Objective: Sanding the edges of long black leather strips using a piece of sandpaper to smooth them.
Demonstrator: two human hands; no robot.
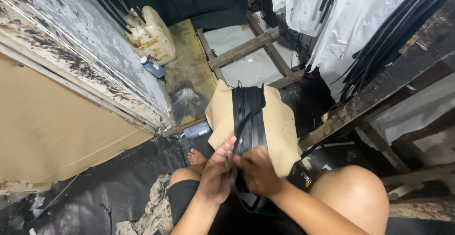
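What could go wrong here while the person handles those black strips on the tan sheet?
The flat black strips lie side by side, unfastened, on the tan sheet; pulling one could drag its neighbours out of line. The sheet seems propped over the lap with nothing pinning it, so it might slip. The left hand and right hand crowd the same strip ends, so a finger could get pinched.

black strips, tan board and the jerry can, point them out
black strips (247, 107), head view, middle of the wrapped bundle
tan board (280, 126), head view, bare right part
jerry can (151, 38), head view, stained side
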